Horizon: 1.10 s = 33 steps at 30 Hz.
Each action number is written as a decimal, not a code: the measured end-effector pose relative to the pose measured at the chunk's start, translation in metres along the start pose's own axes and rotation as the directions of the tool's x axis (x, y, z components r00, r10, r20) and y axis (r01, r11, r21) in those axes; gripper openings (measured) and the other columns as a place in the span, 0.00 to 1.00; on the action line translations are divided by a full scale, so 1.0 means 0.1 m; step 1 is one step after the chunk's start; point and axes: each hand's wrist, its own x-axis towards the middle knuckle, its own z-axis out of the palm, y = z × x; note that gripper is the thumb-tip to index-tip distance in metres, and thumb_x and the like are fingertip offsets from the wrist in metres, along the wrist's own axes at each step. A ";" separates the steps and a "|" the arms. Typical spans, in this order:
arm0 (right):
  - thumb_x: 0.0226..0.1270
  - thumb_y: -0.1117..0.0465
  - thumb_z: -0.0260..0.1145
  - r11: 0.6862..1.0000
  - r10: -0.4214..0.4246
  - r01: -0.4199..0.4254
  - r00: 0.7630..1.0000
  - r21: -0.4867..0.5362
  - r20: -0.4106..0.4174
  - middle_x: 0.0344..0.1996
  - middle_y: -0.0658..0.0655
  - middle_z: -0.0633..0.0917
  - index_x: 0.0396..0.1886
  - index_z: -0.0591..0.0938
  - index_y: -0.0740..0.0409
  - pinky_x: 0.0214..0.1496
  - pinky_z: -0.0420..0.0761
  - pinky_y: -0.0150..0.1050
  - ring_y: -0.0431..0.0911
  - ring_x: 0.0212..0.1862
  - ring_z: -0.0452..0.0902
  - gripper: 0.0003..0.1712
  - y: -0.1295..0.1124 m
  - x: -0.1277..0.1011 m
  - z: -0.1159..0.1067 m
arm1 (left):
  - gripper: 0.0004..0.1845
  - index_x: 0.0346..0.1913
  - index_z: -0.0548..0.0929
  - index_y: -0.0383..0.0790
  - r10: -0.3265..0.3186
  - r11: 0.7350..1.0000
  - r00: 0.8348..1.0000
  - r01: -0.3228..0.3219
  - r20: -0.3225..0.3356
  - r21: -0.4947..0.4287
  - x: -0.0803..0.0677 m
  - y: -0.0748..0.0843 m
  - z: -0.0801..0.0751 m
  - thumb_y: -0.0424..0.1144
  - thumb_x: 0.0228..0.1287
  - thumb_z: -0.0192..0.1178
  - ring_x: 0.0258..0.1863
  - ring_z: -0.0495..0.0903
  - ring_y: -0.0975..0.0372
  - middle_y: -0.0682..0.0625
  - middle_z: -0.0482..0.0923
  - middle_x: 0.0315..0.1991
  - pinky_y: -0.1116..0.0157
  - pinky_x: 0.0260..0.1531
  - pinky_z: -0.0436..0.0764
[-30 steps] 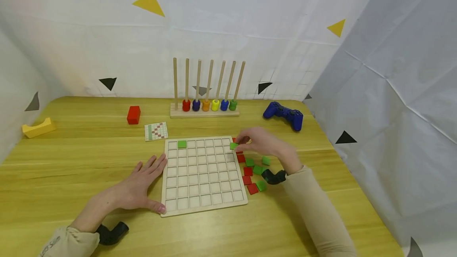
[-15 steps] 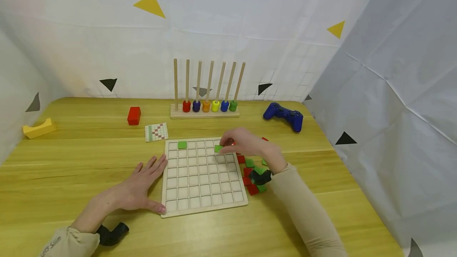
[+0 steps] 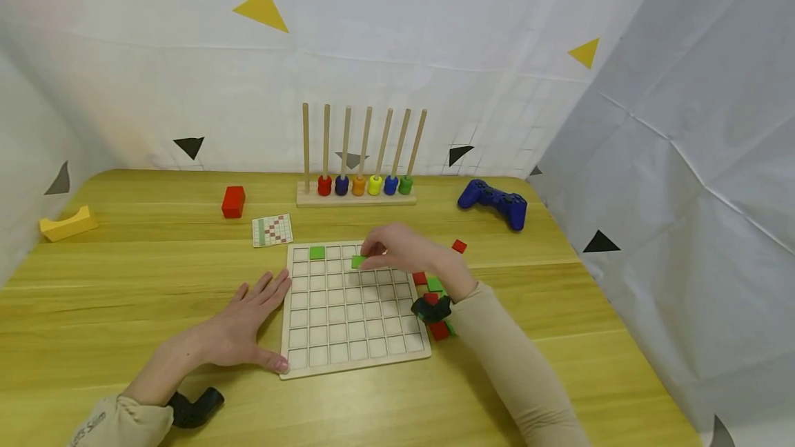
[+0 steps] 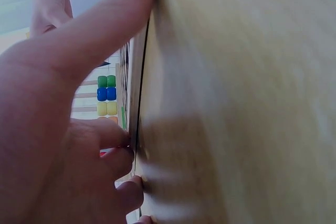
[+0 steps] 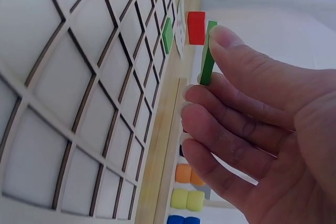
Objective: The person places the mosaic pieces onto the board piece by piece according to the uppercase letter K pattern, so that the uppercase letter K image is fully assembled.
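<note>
A yellow wooden surface (image 3: 124, 281) fills the space between white sheets pinned with yellow and black triangles. In the middle of it lies a pale grid board (image 3: 354, 309), its squares cut in rows. One green tile (image 3: 317, 252) already sits in the board's far row, second square from the left.

At the back stands a peg rack (image 3: 357, 188) with seven upright rods and a coloured ring at the foot of six. To its right lies a blue gamepad (image 3: 493, 200); to its left a red block (image 3: 233, 201), and nearer the board a small pattern card (image 3: 272, 230). A yellow curved block (image 3: 67, 222) rests at the far left edge.

The left hand (image 3: 245, 326) lies flat on the surface, fingers straight and spread, thumb and fingertips touching the board's left edge. It holds nothing.

The right hand (image 3: 404, 252) hovers over the board's far rows, pinching a green piece (image 3: 358, 261) between thumb and forefinger; the right wrist view shows the piece (image 5: 208, 53) on edge, clear of the grid.

Right of the board, a loose heap of red and green tiles (image 3: 435, 288) lies partly hidden by the right forearm, and a lone red tile (image 3: 459, 246) sits a little apart.
</note>
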 end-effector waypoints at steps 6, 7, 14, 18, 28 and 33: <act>0.68 0.53 0.70 1.000 -0.001 0.001 1.000 -0.010 0.005 0.38 0.47 0.86 0.43 0.86 0.54 0.46 0.80 0.31 0.36 0.39 0.80 0.11 -0.04 0.07 0.05 | 0.73 0.79 0.45 0.31 0.002 1.000 1.000 -0.002 -0.007 0.008 -0.01 0.00 0.00 0.71 0.41 0.72 0.78 0.34 0.36 0.37 0.35 0.81 0.32 0.70 0.35; 0.68 0.53 0.70 1.000 -0.001 0.001 1.000 -0.007 0.006 0.37 0.47 0.86 0.43 0.86 0.54 0.46 0.80 0.31 0.36 0.39 0.80 0.11 -0.05 0.08 0.06 | 0.73 0.79 0.45 0.31 0.003 1.000 1.000 -0.003 -0.007 0.010 -0.01 0.00 0.00 0.71 0.41 0.72 0.78 0.34 0.36 0.37 0.36 0.81 0.32 0.70 0.35; 0.68 0.54 0.70 1.000 0.004 -0.004 1.000 0.000 0.021 0.37 0.48 0.86 0.43 0.86 0.55 0.44 0.79 0.31 0.38 0.38 0.79 0.11 -0.16 0.18 0.10 | 0.73 0.79 0.45 0.31 0.000 1.000 1.000 0.000 -0.006 0.015 0.00 0.00 0.00 0.71 0.41 0.72 0.78 0.34 0.36 0.37 0.35 0.81 0.32 0.70 0.35; 0.68 0.53 0.70 1.000 0.000 0.001 1.000 -0.028 0.030 0.37 0.49 0.85 0.43 0.86 0.55 0.43 0.78 0.31 0.38 0.37 0.79 0.12 -0.19 0.26 0.14 | 0.73 0.79 0.44 0.32 -0.001 1.000 1.000 0.001 -0.002 0.019 0.00 0.00 0.00 0.71 0.41 0.71 0.78 0.33 0.36 0.37 0.35 0.81 0.32 0.70 0.35; 0.68 0.52 0.69 0.996 -0.014 0.017 0.999 -0.084 0.041 0.38 0.50 0.86 0.44 0.86 0.56 0.45 0.78 0.31 0.39 0.39 0.79 0.13 -0.22 0.43 0.27 | 0.73 0.80 0.43 0.32 -0.009 1.000 1.000 0.009 0.004 0.016 0.00 0.00 0.00 0.70 0.42 0.72 0.78 0.33 0.37 0.37 0.35 0.81 0.32 0.70 0.35; 0.68 0.51 0.69 0.994 -0.008 0.011 1.000 -0.111 0.028 0.37 0.49 0.86 0.43 0.87 0.55 0.43 0.77 0.30 0.38 0.37 0.79 0.13 -0.27 0.49 0.29 | 0.73 0.79 0.43 0.32 -0.007 1.000 1.000 0.007 0.003 0.019 0.00 0.00 0.00 0.71 0.42 0.71 0.78 0.33 0.37 0.37 0.35 0.81 0.32 0.70 0.35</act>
